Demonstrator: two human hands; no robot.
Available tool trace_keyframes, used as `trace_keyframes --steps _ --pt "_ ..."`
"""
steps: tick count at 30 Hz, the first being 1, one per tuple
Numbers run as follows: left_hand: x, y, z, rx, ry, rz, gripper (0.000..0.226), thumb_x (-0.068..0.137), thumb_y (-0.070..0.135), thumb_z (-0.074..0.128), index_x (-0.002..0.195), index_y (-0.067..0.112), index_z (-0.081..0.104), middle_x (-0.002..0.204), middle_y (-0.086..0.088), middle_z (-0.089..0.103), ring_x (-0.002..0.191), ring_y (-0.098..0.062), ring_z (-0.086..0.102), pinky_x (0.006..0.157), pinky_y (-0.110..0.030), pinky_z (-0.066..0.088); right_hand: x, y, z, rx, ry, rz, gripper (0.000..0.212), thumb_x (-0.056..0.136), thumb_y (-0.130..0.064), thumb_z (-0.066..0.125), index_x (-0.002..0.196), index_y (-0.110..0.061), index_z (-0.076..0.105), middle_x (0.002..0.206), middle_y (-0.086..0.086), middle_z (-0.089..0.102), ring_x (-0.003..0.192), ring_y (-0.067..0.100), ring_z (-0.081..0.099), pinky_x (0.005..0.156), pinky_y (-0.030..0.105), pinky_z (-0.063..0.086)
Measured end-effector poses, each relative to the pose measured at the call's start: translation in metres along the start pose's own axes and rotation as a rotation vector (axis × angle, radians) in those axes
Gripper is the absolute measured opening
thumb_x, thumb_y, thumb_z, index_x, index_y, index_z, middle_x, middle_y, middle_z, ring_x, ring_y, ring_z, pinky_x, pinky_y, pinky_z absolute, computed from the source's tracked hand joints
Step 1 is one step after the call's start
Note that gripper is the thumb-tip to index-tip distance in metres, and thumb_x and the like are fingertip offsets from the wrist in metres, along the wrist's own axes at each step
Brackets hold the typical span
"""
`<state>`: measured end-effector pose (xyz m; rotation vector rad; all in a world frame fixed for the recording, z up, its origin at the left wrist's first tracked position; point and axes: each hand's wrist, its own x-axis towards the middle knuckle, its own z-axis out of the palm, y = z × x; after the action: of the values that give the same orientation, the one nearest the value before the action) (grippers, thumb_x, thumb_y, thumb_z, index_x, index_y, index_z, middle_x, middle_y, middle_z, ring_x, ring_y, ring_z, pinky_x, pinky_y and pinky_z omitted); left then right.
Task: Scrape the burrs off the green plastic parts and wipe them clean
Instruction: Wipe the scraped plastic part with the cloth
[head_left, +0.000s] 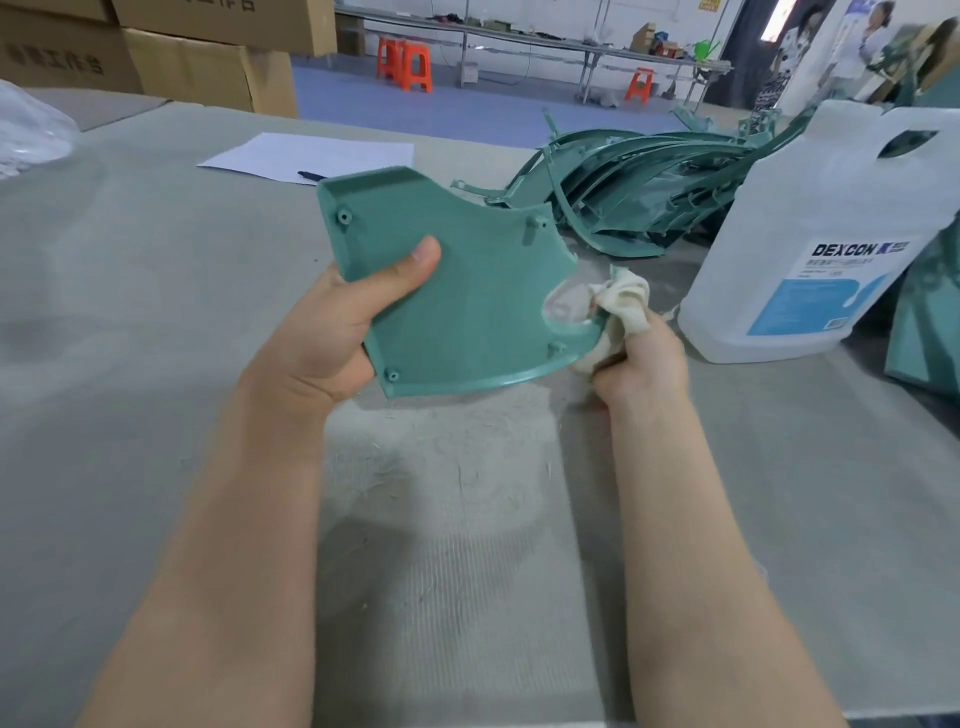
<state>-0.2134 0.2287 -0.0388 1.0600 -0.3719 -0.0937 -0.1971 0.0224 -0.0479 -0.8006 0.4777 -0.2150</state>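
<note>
Two hands: left (332, 332) grips one green part (462, 291), right (641, 364) clutches one cloth (618, 306); perhaps several parts piled (639, 192) behind.

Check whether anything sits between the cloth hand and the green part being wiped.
Nothing visible does. The right hand presses the cloth straight against the green part, held by the left hand.

Your left hand (332, 332) and right hand (641, 364) are bare — no gloves, rings or watch visible. Both forearms are uncovered right down to the frame's bottom edge — any sleeves sit out of view.
</note>
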Motion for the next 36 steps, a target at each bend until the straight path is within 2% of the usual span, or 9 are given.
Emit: trace_keyframes --steps 5,8,12,17,21,25,28,32,36 --pt "-0.003 0.002 -0.003 0.023 0.002 -0.021 0.024 0.080 0.020 0.056 0.088 0.021 0.079 0.098 0.002 0.074 0.094 -0.015 0.070 0.076 -0.029 0.056 0.010 -0.002 -0.011 0.127 -0.102 -0.034 0.024 0.090 0.006 0.048 0.076 -0.012 0.054 0.070 0.000 0.051 0.059 0.012 0.050 0.066 0.026 0.046" --pt "-0.003 0.004 -0.005 -0.009 0.018 -0.014 0.025 0.081 0.020 0.056 0.095 0.017 0.076 0.101 0.001 0.074 0.096 -0.017 0.070 0.078 -0.030 0.057 0.011 -0.003 -0.013 0.157 -0.161 -0.034 0.024 0.092 0.006 0.046 0.081 -0.012 0.055 0.070 -0.001 0.052 0.058 0.011 0.050 0.052 0.021 0.046" --pt "-0.002 0.007 -0.008 -0.021 0.053 0.003 0.029 0.084 0.022 0.056 0.110 0.014 0.066 0.108 -0.001 0.072 0.103 -0.020 0.068 0.080 -0.033 0.056 0.013 -0.004 -0.016 0.063 -0.243 -0.055 0.031 0.090 0.009 0.034 0.072 -0.014 0.043 0.061 -0.003 0.045 0.049 0.008 0.040 0.047 0.015 0.031" --pt "-0.002 0.007 -0.008 -0.027 0.084 -0.011 0.032 0.085 0.023 0.057 0.114 0.012 0.064 0.109 -0.002 0.072 0.103 -0.020 0.068 0.079 -0.033 0.056 0.023 -0.005 -0.011 -0.153 0.035 -0.135 0.024 0.081 0.005 0.051 0.066 -0.014 0.048 0.054 -0.001 0.048 0.050 0.012 0.043 0.063 0.028 0.042" --pt "-0.001 0.007 -0.008 -0.035 0.079 -0.025 0.033 0.086 0.023 0.058 0.118 0.012 0.062 0.112 -0.003 0.071 0.105 -0.021 0.067 0.081 -0.034 0.056 0.017 -0.007 -0.007 -0.128 0.094 -0.145 0.004 0.056 -0.010 0.049 0.059 -0.013 0.049 0.052 0.000 0.048 0.042 0.013 0.042 0.071 0.037 0.042" --pt "0.000 0.007 -0.007 -0.036 0.106 -0.047 0.037 0.082 0.026 0.059 0.116 0.012 0.063 0.106 -0.001 0.073 0.098 -0.019 0.069 0.078 -0.032 0.056 0.018 -0.009 -0.008 -0.100 0.035 -0.117 0.012 0.084 -0.004 0.058 0.077 -0.012 0.053 0.068 0.004 0.058 0.054 0.015 0.056 0.074 0.034 0.051" --pt "-0.001 0.007 -0.010 -0.040 0.120 -0.052 0.036 0.081 0.027 0.059 0.113 0.013 0.064 0.103 -0.001 0.073 0.094 -0.018 0.070 0.076 -0.032 0.057 0.017 -0.006 -0.010 -0.087 0.046 -0.158 0.011 0.087 -0.001 0.055 0.082 -0.011 0.053 0.068 0.004 0.056 0.054 0.014 0.055 0.074 0.037 0.052" --pt "-0.001 0.010 -0.019 -0.082 0.173 -0.048 0.030 0.087 0.030 0.059 0.111 0.014 0.068 0.109 -0.003 0.072 0.100 -0.021 0.069 0.075 -0.034 0.057 0.012 -0.006 -0.015 -0.062 0.020 -0.209 0.019 0.090 -0.014 0.046 0.072 -0.016 0.043 0.059 -0.002 0.054 0.043 0.013 0.043 0.051 0.024 0.036" --pt "0.001 0.007 -0.018 -0.116 0.226 -0.049 0.021 0.090 0.029 0.061 0.099 0.018 0.077 0.110 -0.003 0.072 0.101 -0.021 0.069 0.074 -0.035 0.057 0.014 -0.009 -0.014 -0.141 0.221 -0.305 0.011 0.093 -0.014 0.047 0.082 -0.011 0.049 0.080 0.007 0.059 0.060 0.019 0.051 0.056 0.029 0.045"
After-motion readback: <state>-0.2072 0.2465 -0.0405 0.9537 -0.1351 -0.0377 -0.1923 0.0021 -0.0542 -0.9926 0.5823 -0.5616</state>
